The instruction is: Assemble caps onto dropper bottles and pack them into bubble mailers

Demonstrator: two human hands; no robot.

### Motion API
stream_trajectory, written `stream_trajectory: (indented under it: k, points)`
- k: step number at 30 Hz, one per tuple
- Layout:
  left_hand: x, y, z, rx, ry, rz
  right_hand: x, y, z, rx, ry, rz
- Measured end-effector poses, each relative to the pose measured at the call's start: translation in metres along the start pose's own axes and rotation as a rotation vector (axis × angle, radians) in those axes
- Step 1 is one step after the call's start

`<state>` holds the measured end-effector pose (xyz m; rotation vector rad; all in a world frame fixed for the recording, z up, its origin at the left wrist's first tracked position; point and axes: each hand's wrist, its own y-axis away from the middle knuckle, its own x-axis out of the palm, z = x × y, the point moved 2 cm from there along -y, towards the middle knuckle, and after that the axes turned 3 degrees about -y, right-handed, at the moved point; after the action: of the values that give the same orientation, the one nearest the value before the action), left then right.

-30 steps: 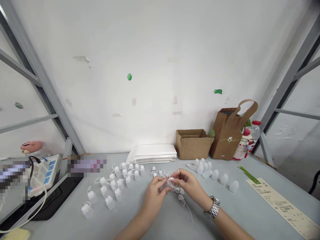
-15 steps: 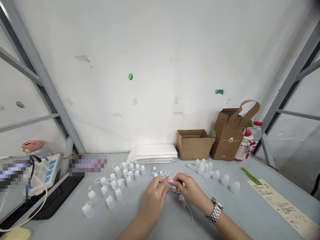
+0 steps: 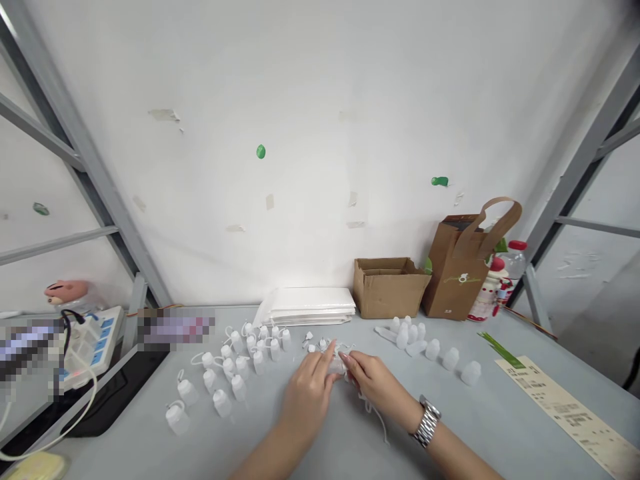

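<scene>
My left hand [image 3: 309, 387] is closed on a small translucent white bottle [image 3: 337, 365] at the middle of the grey table. My right hand [image 3: 369, 379], with a metal watch on its wrist, pinches the bottle's right end; its fingertips partly hide that end. A white cord [image 3: 379, 420] trails on the table below my right hand. Just behind my fingers lie small white caps with loops [image 3: 323, 345]. To the left stand several small white bottles with looped caps [image 3: 238, 387]. On the right are several translucent bottles without loops [image 3: 451, 359].
White flat packages [image 3: 310, 307], an open cardboard box [image 3: 390, 293] and a brown paper bag [image 3: 456, 280] stand along the wall. At the right lies a long paper slip [image 3: 565, 413]. A power strip [image 3: 95, 353] with cables and a black pad [image 3: 117, 393] are at the left.
The bottle between my hands now lies more sideways and shows more clearly. My right hand has shifted slightly down and left, its fingers closer around the bottle's end.
</scene>
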<state>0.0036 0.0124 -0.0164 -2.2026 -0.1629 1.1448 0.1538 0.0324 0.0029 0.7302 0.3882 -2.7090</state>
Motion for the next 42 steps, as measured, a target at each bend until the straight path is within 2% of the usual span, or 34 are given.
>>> stream_trajectory:
  k: [5,7,10,12,15,18,21,26,27,29,31,35,39,42]
  points:
    - [-0.003,-0.004,0.002,-0.187,0.098,0.056,-0.001,0.001,0.003,-0.026,-0.055,0.018]
    - [-0.003,-0.004,0.002,-0.208,0.123,0.060,-0.004,0.001,0.005,-0.060,-0.049,0.022]
    - [-0.004,-0.004,0.000,-0.083,0.083,0.009,-0.005,0.001,0.005,-0.073,-0.068,0.015]
    - [-0.006,-0.003,-0.003,0.042,0.017,-0.039,-0.001,-0.001,0.002,-0.020,-0.171,0.027]
    - [-0.010,-0.001,-0.007,0.179,-0.046,-0.095,0.008,-0.002,-0.001,0.170,-0.452,0.095]
    - [-0.013,0.000,-0.011,0.214,-0.023,-0.128,0.013,-0.001,0.002,0.335,-0.657,0.168]
    - [-0.012,-0.002,-0.009,0.073,0.113,-0.141,0.005,-0.002,0.006,0.356,-0.681,0.143]
    - [-0.006,-0.011,0.001,-0.496,0.679,-0.041,-0.022,-0.008,0.001,0.279,-0.719,-0.227]
    - [-0.006,-0.013,0.002,-0.596,0.794,-0.025,-0.024,-0.009,-0.001,0.279,-0.734,-0.267]
    - [-0.006,-0.016,0.003,-0.730,0.959,-0.009,-0.023,-0.009,-0.005,0.310,-0.770,-0.267]
    - [-0.007,-0.018,0.002,-0.781,1.039,0.001,-0.019,-0.009,-0.007,0.351,-0.798,-0.219]
    - [-0.010,-0.017,0.001,-0.786,1.084,-0.006,-0.010,-0.007,-0.005,0.384,-0.818,-0.119]
    - [-0.010,-0.016,-0.001,-0.761,1.096,0.016,-0.004,-0.005,0.003,0.302,-0.769,0.044]
    - [-0.010,-0.017,-0.001,-0.751,1.078,0.026,-0.002,-0.005,0.006,0.245,-0.694,0.071]
